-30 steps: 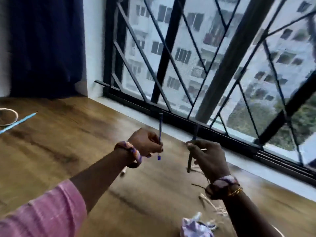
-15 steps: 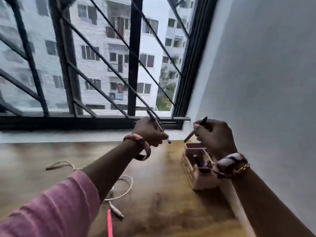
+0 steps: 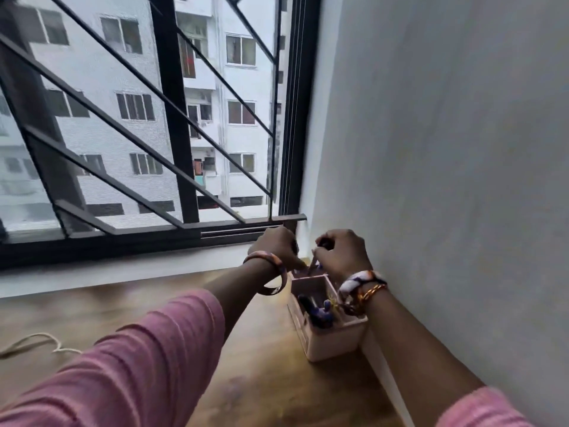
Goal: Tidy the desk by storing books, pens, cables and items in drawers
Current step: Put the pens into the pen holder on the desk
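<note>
A pale pink pen holder [image 3: 332, 343] stands on the wooden desk [image 3: 261, 380] in the corner by the wall, with several pens [image 3: 317, 312] inside its near compartment. Both hands are over its far compartment. My right hand [image 3: 341, 252] pinches a thin pen [image 3: 313, 264] that points down into the holder. My left hand [image 3: 278, 246] is curled just to the left, fingers pointing down at the holder's rim; whatever it holds is hidden.
A white cable [image 3: 37, 345] lies on the desk at the far left. The grey wall [image 3: 446, 180] runs close along the right side. A barred window [image 3: 172, 149] with a white sill closes off the back.
The view swung right to the desk corner. Both hands, each holding a pen in the air before, have dropped down onto the far compartment of the pen holder.
</note>
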